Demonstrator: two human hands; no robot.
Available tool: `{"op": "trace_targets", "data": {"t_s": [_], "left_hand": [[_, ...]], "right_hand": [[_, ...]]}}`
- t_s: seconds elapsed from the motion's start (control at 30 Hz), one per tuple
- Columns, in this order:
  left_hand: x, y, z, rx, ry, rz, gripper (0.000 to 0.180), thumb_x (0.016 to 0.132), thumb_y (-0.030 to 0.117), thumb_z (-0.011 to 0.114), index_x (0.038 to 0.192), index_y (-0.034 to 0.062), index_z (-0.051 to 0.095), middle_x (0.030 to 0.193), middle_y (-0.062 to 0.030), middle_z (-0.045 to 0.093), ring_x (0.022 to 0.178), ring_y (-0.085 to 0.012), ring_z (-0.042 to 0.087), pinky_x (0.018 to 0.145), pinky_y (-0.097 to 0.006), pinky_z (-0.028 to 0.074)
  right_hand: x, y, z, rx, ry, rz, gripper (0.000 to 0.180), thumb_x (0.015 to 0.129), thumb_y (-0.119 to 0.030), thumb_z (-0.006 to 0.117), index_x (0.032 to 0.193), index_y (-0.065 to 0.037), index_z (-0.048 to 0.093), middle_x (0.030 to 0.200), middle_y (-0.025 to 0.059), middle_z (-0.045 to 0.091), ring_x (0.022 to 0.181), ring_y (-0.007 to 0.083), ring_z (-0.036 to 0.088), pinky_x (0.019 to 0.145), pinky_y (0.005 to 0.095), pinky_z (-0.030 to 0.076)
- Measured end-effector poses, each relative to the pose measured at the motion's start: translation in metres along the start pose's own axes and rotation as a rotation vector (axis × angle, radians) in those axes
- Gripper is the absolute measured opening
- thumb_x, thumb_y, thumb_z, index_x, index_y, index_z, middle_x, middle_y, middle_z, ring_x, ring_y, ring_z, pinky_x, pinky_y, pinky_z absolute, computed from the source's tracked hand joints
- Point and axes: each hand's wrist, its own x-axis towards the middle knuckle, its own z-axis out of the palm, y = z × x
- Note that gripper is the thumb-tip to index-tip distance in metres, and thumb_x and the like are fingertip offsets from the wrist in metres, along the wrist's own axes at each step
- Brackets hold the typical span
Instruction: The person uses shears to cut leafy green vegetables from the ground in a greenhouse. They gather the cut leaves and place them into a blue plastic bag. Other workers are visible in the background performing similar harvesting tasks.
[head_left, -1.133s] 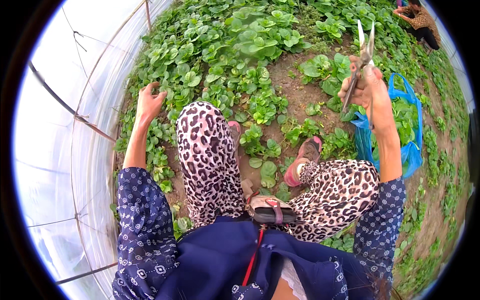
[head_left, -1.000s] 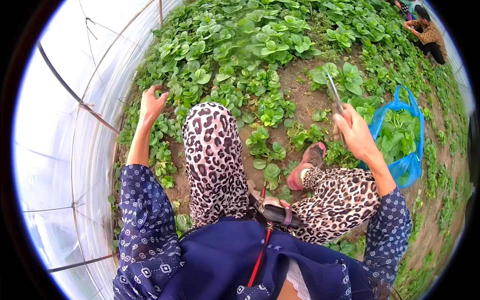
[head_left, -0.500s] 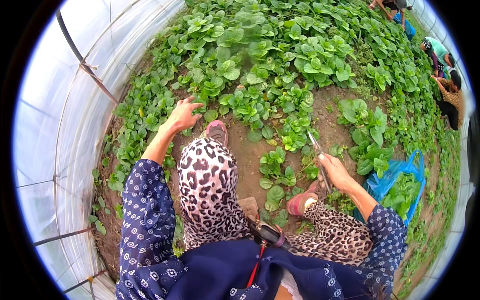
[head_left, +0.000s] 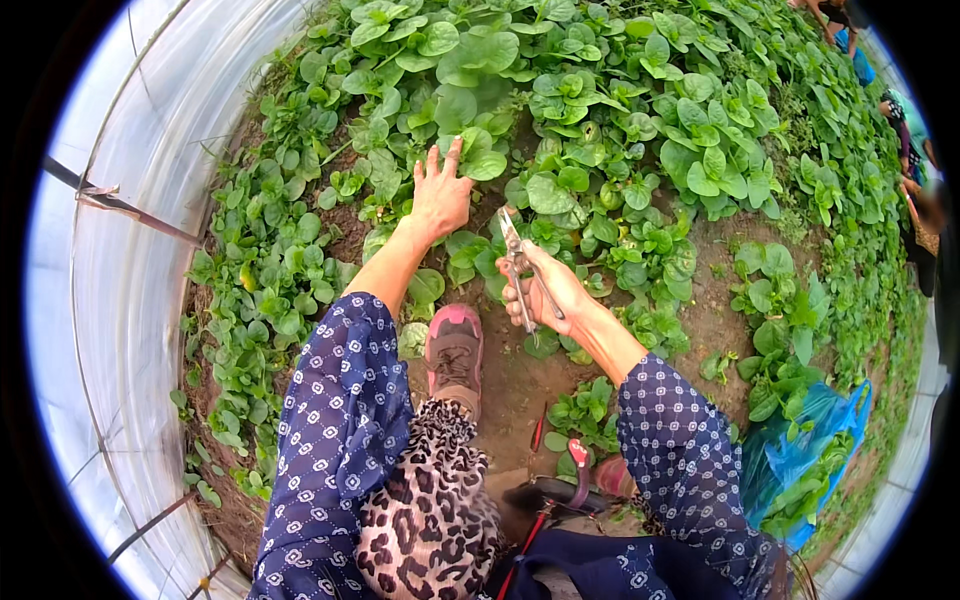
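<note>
My left hand [head_left: 440,195] stretches forward with its fingers spread. The fingertips lie against or just beside a broad-leaved green plant [head_left: 485,163]; whether they touch it I cannot tell. In my right hand [head_left: 562,292] is a pair of pruning shears [head_left: 511,236], metal-coloured, its blades pointing up and away from me. The tips sit a little right of and below my left hand, above the leaves, with nothing seen between the blades. Low to the right lies a blue plastic bag [head_left: 768,462], its mouth open around some picked green leaves [head_left: 812,486].
My pink and brown shoe [head_left: 453,352] stands on bare soil [head_left: 505,400] among the plants. A clear plastic sheet wall [head_left: 135,290], crossed by a dark pole [head_left: 130,205], curves along the left. Other people [head_left: 918,150] work at the far right edge.
My left hand has reached forward and right to the leaves. My right hand has brought the shears left and up beside it. My body leans farther forward over the plants.
</note>
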Motion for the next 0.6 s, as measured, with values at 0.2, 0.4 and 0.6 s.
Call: {"op": "trace_targets", "data": {"t_s": [0.2, 0.4, 0.6], "left_hand": [[0.015, -0.039, 0.001, -0.678, 0.023, -0.06, 0.057, 0.09, 0.011, 0.052, 0.146, 0.0153, 0.042, 0.152, -0.0172, 0.035, 0.133, -0.039, 0.041, 0.115, -0.045, 0.029], [0.012, -0.051, 0.011, -0.744, 0.068, 0.0, 0.053, 0.093, 0.006, 0.047, 0.146, 0.0069, 0.039, 0.146, -0.0196, 0.044, 0.139, -0.033, 0.037, 0.12, -0.038, 0.021], [0.009, -0.057, 0.015, -0.782, 0.069, -0.021, 0.053, 0.094, 0.007, 0.048, 0.146, 0.0095, 0.04, 0.146, -0.0194, 0.044, 0.139, -0.0346, 0.036, 0.12, -0.039, 0.021]], "right_hand": [[0.07, -0.027, 0.021, 0.097, -0.056, -0.013, 0.049, 0.101, -0.053, 0.035, 0.108, -0.009, 0.056, 0.074, 0.0048, 0.058, 0.062, 0.0201, 0.058, 0.058, 0.037, 0.05], [0.111, -0.037, 0.026, 0.195, -0.086, -0.018, 0.05, 0.1, -0.055, 0.036, 0.103, -0.009, 0.053, 0.075, 0.0099, 0.061, 0.064, 0.0243, 0.063, 0.056, 0.0395, 0.052], [0.106, -0.029, 0.024, 0.146, -0.03, 0.0, 0.05, 0.1, -0.055, 0.036, 0.102, -0.008, 0.053, 0.078, 0.0113, 0.062, 0.065, 0.0253, 0.064, 0.057, 0.0402, 0.053]]}}
